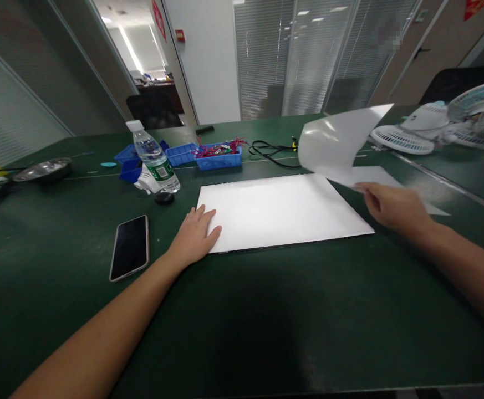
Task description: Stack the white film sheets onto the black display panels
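Observation:
A flat white panel (pixel 279 213) with a thin dark edge lies on the green table in front of me. My left hand (pixel 194 233) rests on its left end, fingers spread and lying flat. To the right of the panel, my right hand (pixel 391 205) pinches the edge of a thin, glossy white sheet (pixel 337 138), which curls upward above the panel's far right corner. Beneath and beyond that hand, another white sheet (pixel 378 176) lies on the table.
A phone (pixel 129 247), a water bottle (pixel 154 158) and a black mouse-like object (pixel 164 198) are at left. Blue bins (pixel 219 160) with red wires and a black cable (pixel 273 155) lie behind the panel. Fan parts (pixel 403 138) stand at far right; a metal dish (pixel 44 169) sits far left.

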Motion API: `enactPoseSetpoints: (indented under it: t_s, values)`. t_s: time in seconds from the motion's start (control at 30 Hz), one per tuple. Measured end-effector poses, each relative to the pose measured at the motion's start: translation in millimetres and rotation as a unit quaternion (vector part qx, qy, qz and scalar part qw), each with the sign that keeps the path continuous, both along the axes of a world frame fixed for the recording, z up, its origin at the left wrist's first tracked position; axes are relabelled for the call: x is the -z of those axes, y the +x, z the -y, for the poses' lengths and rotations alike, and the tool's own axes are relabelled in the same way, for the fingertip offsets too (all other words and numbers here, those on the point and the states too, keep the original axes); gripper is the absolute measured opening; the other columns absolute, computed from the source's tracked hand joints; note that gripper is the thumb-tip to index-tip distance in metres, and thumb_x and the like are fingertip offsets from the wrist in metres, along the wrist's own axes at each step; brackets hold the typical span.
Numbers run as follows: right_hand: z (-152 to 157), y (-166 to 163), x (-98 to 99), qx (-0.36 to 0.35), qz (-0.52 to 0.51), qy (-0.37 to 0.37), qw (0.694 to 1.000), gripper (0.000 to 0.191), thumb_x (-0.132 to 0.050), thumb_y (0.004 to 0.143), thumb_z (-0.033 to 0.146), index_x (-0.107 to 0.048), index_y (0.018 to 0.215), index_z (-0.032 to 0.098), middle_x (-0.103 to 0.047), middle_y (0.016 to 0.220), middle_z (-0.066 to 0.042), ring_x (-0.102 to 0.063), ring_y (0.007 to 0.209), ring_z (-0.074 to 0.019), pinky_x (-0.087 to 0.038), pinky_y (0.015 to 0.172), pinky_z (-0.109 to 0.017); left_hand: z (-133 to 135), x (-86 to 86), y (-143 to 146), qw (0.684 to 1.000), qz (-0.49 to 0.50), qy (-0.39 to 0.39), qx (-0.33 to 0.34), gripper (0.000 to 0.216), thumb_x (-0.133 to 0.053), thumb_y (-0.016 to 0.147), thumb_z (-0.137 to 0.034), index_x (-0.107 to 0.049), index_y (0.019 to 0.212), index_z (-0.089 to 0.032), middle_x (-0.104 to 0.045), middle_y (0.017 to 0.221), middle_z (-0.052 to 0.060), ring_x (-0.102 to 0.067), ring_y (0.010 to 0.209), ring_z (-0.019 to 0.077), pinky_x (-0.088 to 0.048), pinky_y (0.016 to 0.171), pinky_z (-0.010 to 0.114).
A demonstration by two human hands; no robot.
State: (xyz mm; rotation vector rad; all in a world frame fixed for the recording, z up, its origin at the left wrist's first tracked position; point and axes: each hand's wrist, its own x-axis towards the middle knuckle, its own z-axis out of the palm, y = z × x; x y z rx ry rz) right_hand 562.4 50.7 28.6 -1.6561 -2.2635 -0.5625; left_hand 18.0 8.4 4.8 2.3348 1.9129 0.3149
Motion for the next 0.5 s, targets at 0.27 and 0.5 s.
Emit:
enactPoseSetpoints:
  t_s: [0.27, 0.5]
  values:
    - [6.3, -43.2, 15.7, -0.356, -0.031, -0.089, 0.930, 0.044, -0.055, 0.108, 0.028, -0.074, 0.148, 0.035, -0.077, 0.141, -0.004, -0.077, 0.123, -0.0265, -0.062, 0.107, -0.047, 0.8, 2.2, -1.8, 0.999, 0.045, -0.001, -0.008, 0.080, -0.025, 0.110, -0.066, -0.056, 0.158, -0.011, -0.040, 0.176, 0.024, -0.030, 0.168, 0.0435, -0.025, 0.136, 0.063]
    - [22.5, -69.2, 10.5, -0.403, -0.036, -0.102, 0.909, 0.051, -0.060, 0.108, 0.026, -0.065, 0.158, 0.036, -0.070, 0.152, -0.002, -0.070, 0.136, -0.0260, -0.059, 0.115, -0.048, -0.8, 4.1, -4.0, 0.998, 0.060, 0.001, -0.004, 0.093, -0.017, 0.107, -0.078, -0.054, 0.161, -0.011, -0.040, 0.177, 0.022, -0.028, 0.168, 0.0438, -0.024, 0.136, 0.063]
